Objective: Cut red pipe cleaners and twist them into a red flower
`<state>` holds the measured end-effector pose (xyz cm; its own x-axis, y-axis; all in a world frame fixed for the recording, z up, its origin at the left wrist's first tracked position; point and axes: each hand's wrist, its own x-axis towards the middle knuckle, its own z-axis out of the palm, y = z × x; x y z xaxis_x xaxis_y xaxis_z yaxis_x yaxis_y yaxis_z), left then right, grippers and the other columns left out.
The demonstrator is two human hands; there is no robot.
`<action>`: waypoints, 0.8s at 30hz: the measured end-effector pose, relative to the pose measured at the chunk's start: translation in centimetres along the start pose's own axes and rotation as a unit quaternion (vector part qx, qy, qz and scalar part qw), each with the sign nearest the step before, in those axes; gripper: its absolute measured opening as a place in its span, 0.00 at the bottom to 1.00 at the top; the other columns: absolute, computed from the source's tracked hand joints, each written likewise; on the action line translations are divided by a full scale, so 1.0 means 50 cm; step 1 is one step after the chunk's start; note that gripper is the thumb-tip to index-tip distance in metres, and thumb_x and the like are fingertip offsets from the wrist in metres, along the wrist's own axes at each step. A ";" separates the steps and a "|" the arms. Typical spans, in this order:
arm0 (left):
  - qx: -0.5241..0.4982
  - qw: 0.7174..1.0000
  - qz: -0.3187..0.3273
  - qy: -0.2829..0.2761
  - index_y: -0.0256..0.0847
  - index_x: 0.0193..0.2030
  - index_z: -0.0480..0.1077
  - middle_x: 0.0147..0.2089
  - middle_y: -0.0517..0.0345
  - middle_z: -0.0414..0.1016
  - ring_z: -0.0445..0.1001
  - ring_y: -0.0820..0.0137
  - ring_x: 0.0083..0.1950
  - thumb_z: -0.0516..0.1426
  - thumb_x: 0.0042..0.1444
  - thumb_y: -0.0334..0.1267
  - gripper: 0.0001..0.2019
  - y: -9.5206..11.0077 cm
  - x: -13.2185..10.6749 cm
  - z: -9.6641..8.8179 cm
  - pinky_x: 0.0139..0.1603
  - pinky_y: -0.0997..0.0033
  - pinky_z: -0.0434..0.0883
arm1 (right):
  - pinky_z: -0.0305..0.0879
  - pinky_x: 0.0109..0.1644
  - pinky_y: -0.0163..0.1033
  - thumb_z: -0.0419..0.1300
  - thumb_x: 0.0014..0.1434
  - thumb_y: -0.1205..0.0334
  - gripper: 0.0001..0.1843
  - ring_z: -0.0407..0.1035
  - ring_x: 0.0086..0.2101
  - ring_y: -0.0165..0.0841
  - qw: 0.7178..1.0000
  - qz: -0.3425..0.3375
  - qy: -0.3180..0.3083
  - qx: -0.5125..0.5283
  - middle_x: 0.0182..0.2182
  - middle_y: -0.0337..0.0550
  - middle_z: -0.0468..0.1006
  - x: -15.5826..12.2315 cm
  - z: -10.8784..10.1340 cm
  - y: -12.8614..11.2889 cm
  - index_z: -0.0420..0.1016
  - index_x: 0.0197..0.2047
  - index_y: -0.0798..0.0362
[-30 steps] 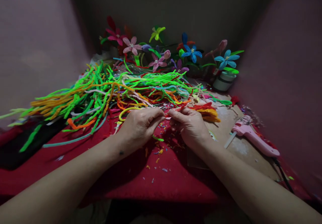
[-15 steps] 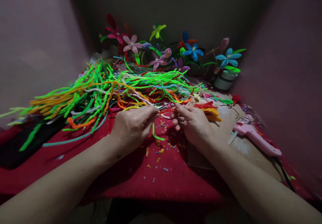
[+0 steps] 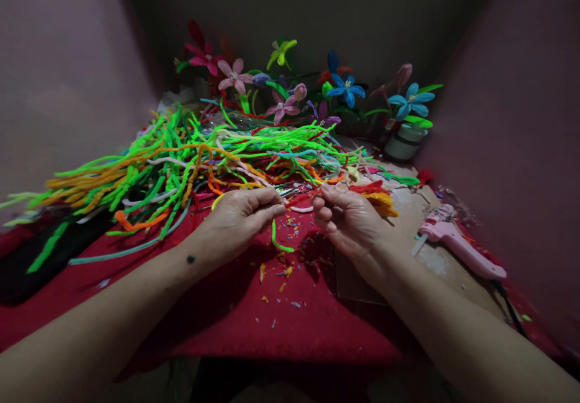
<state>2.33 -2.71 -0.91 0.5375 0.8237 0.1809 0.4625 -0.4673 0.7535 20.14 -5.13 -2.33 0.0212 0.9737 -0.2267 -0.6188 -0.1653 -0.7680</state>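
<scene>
My left hand (image 3: pixel 244 216) is closed in a pinch, thumb against forefinger. My right hand (image 3: pixel 353 219) faces it a short way to the right, thumb and forefinger also pressed together and the other fingers curled. A thin red pipe cleaner (image 3: pixel 298 199) spans the space between the two pinches; its ends are hidden by my fingers. Just below it lies a short pale pink piece (image 3: pixel 301 209). A bent green pipe cleaner (image 3: pixel 281 247) rests on the red cloth (image 3: pixel 281 330) near my left fingertips. Some slim metal tools (image 3: pixel 290 190), partly covered, lie behind.
A large heap of mostly green and orange pipe cleaners (image 3: pixel 176 161) covers the back left. Fuzzy-wire flowers (image 3: pixel 347 90) stand along the wall, some near a pale jar (image 3: pixel 405 143). On the right, a pink glue gun (image 3: pixel 457 243) lies on cardboard (image 3: pixel 362 282), beside orange petals (image 3: pixel 383 200).
My left hand has shifted slightly left and turned a little, widening the gap between the hands. The right hand's fingers have moved slightly. The whole view has shifted a little.
</scene>
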 end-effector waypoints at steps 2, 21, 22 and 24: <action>0.013 1.000 -0.001 -0.003 0.37 0.26 0.66 0.22 0.65 0.57 0.56 0.78 0.23 0.51 0.56 0.42 0.13 -0.006 0.001 -0.001 0.23 0.77 0.56 | 0.53 0.13 0.23 0.61 0.50 0.68 0.08 0.61 0.14 0.20 1.000 -0.013 0.002 -0.020 0.16 0.36 0.72 0.002 -0.001 0.000 0.68 0.22 0.57; 0.150 0.987 0.035 -0.051 0.39 0.22 0.63 0.21 0.63 0.59 0.58 0.76 0.24 0.49 0.57 0.41 0.14 -0.027 0.000 -0.013 0.26 0.77 0.56 | 0.59 0.14 0.24 0.65 0.47 0.66 0.10 0.64 0.14 0.22 0.984 -0.136 0.055 -0.105 0.14 0.35 0.71 0.021 -0.012 -0.005 0.67 0.21 0.57; 0.167 0.984 0.035 -0.053 0.39 0.22 0.62 0.20 0.63 0.58 0.57 0.76 0.23 0.49 0.57 0.41 0.15 -0.028 -0.001 -0.013 0.25 0.76 0.55 | 0.58 0.14 0.25 0.65 0.47 0.66 0.11 0.64 0.14 0.22 0.983 -0.140 0.056 -0.108 0.14 0.35 0.70 0.021 -0.013 -0.005 0.67 0.21 0.57; 0.181 0.981 0.030 -0.060 0.39 0.22 0.63 0.20 0.63 0.58 0.57 0.76 0.23 0.49 0.58 0.41 0.15 -0.031 -0.005 -0.014 0.25 0.76 0.55 | 0.58 0.15 0.25 0.66 0.47 0.65 0.11 0.63 0.14 0.22 0.982 -0.139 0.057 -0.112 0.14 0.34 0.70 0.020 -0.014 -0.007 0.66 0.21 0.56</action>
<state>1.00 -1.95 -1.66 0.6410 0.7570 0.1263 0.6359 -0.6160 0.4649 20.90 -4.22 -2.71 0.2610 0.9643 -0.0449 -0.3892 0.0625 -0.9190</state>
